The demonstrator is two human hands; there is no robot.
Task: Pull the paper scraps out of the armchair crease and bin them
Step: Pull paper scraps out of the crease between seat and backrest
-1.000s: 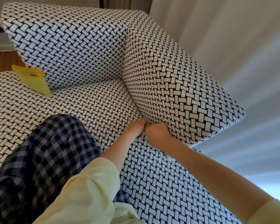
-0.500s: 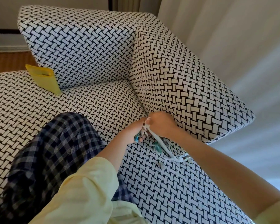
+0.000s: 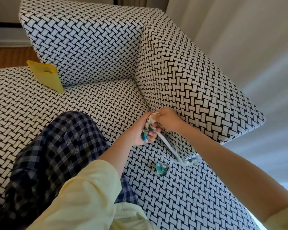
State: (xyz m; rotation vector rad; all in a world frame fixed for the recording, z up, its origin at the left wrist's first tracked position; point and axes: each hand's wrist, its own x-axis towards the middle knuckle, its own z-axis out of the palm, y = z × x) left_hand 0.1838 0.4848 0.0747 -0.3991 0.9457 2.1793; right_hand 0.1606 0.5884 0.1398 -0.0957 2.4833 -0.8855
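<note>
Running slantwise from the hands down to the armchair crease (image 3: 146, 103), the paper strip (image 3: 169, 146) is long, thin and white, with a crumpled, printed lower end. The right hand (image 3: 169, 121) pinches its upper end. The left hand (image 3: 138, 130) clutches a blue-green wad (image 3: 145, 136), and a similar scrap (image 3: 161, 169) lies on the seat cushion (image 3: 173, 196).

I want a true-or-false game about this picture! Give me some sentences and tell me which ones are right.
1. The left hand grips crumpled blue-green paper scraps. True.
2. The right hand is empty. False: it pinches a long white paper strip.
3. One blue-green paper scrap lies loose on the black-and-white woven armchair seat. True.
4. The flat yellow object lies on the floor. False: it stands on the seat, against the backrest.
</note>
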